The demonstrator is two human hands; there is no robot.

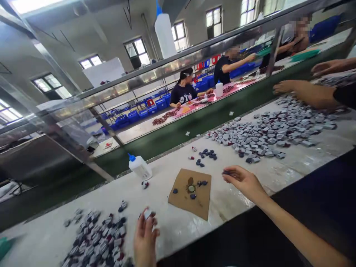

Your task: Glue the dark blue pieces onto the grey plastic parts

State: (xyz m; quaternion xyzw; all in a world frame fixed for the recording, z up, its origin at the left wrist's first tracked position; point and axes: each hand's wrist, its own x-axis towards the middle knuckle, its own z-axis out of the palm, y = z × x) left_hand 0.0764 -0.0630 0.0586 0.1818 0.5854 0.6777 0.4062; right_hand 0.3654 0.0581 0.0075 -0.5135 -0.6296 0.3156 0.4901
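Whitish worktop (163, 173) below; left fingers (140, 225) pinch a pale piece (147, 213), right fingers (236, 169) a dark piece (226, 172), cardboard (178, 178) between. Apparently mid-handling; the next move calls for steadiness.

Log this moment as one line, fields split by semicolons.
left hand: holds pale piece; right hand: holds dark piece; cardboard: dark pieces on top; near bottle: standing on table

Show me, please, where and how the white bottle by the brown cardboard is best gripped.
I would take the white bottle around its wide body, coming from its right side: it stands upright, the blue nozzle on top is narrow, and small pieces lie right in front of its base.
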